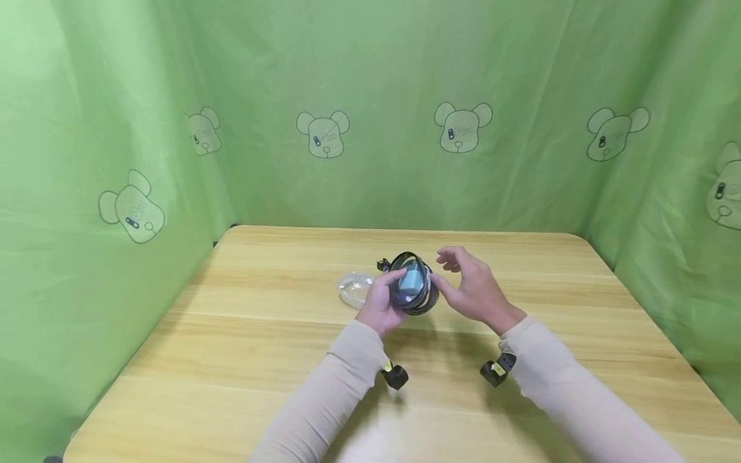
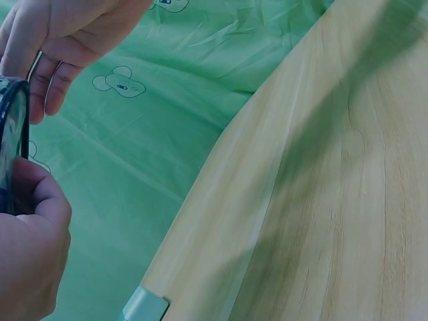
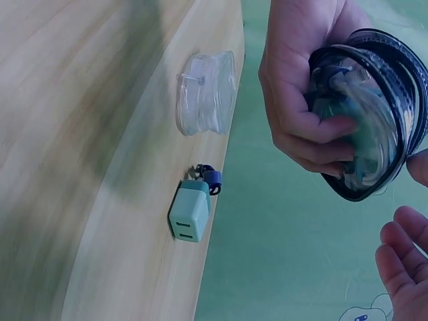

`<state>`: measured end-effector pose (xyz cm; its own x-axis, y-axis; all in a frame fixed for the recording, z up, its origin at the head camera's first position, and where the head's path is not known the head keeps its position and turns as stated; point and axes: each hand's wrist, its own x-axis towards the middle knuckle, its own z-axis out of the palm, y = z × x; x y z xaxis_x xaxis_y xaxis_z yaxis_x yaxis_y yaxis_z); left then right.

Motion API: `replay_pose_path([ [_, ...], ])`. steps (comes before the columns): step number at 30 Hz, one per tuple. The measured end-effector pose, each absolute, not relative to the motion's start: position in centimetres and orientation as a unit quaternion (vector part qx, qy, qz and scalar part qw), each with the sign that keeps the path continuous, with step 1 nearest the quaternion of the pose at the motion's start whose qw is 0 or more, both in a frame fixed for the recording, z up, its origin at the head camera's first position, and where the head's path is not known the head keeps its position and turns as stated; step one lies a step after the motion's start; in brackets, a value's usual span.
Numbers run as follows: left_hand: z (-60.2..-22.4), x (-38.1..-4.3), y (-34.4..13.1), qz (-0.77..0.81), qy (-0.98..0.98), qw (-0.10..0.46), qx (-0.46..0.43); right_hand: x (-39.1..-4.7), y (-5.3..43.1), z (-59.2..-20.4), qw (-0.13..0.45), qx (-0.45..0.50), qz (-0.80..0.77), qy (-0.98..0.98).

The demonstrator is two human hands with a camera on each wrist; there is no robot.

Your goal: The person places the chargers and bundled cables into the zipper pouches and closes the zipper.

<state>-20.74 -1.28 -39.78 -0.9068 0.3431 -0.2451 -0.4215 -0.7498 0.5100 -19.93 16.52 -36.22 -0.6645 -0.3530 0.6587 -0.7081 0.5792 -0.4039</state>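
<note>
Holding the round clear-plastic pouch with black double rims (image 3: 384, 124) off the surface (image 1: 278, 360): that's the left-hand grip (image 1: 382, 305), fingers and thumb curled around its side. Right-hand grip (image 1: 475, 286) isn't clamped: fingers loosely extended, thumb at the opposite rim. Contact there unclear.

Rims stand apart on one side, so the pouch looks part-open; likely held by one side to leave the rest of the rim reachable. Contents can't be made out.

Mint-green block charger with two slots (image 3: 190, 210) sits on the surface, touching or just beside a small dark-blue-and-black item (image 3: 212, 179). Clear round plastic case (image 3: 207, 93) sits near them, left of the pouch in the head view. Looks like a close cluster for short reach.

Far edge lies beyond the cluster, bare wood between. Room left and right; near side is crossed by forearms and black wrist cameras (image 1: 396, 376).
</note>
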Motion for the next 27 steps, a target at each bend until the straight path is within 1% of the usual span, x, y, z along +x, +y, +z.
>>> replay_pose_path([
  [8,-40.03,-20.86,-1.10,0.933,0.291,0.199,-0.069,-20.09,16.93,-36.36,0.269,0.305,0.332,-0.851],
  [19,-39.66,-20.76,-1.08,0.940,0.271,0.194,-0.071,-20.24,17.09,-36.61,0.294,0.301,0.332,-0.844],
  [27,-39.50,-20.81,-1.23,0.942,0.268,0.185,-0.081,-20.15,17.14,-36.83,0.295,0.303,0.336,-0.841],
])
